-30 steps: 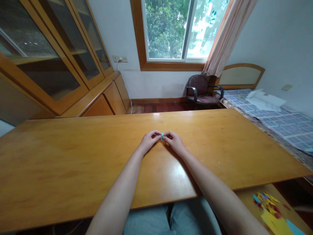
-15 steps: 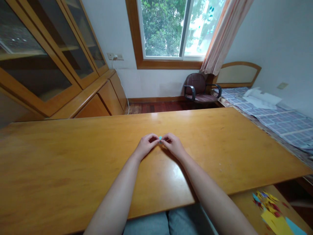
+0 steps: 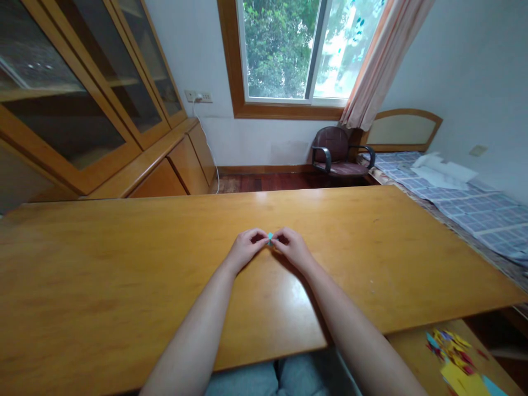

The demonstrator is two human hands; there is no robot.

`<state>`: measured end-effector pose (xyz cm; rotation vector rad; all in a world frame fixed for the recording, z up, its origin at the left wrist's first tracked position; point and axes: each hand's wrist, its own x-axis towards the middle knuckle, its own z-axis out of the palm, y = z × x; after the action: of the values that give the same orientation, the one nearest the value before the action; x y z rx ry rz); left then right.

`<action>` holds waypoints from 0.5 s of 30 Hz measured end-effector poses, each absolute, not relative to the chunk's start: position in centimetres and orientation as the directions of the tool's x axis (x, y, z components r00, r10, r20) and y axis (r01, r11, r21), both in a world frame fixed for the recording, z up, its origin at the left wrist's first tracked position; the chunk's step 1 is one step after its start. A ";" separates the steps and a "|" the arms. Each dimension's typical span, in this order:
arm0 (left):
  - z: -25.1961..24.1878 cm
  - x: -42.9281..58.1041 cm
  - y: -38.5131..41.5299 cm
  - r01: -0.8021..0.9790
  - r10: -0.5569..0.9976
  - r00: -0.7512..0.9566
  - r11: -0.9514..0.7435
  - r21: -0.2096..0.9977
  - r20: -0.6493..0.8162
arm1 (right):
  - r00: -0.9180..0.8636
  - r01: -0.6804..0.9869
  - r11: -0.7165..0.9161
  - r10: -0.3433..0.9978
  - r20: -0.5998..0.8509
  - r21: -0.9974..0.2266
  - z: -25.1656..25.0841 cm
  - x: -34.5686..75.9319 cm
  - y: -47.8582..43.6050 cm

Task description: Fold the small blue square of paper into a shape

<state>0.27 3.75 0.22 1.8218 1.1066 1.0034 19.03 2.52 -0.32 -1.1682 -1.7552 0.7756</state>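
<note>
My left hand (image 3: 246, 248) and my right hand (image 3: 292, 247) meet at the middle of a long wooden table (image 3: 124, 275). Both are closed in a pinch on a tiny teal piece of paper (image 3: 270, 238) held between the fingertips, just above the tabletop. Only a sliver of the paper shows; the rest is hidden by my fingers. Both forearms reach in from the near edge.
A lower wooden surface at the bottom right carries a pile of coloured paper pieces (image 3: 456, 357). Beyond the table stand a dark red armchair (image 3: 336, 154), a bed (image 3: 474, 203) at the right and glass-door cabinets (image 3: 82, 110) at the left. A window (image 3: 297, 49) is at the back.
My hands stay pinched together on the teal paper, with only small finger shifts. The view has drifted slightly.
</note>
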 end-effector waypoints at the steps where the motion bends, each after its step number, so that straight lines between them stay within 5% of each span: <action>1: 0.2 0.3 3.7 0.316 0.923 0.311 -0.327 0.890 0.229 | -0.185 0.388 0.360 0.932 0.311 -0.849 -0.3 19.0 2.5; 15: 0.3 0.4 4.3 0.268 0.931 0.316 -0.272 0.924 0.182 | -0.163 0.349 0.291 0.955 0.248 -0.891 -0.4 19.0 2.9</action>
<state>0.43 4.32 0.31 1.7375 1.0833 0.9870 18.95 2.92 -0.44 -1.2003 -1.6881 0.8737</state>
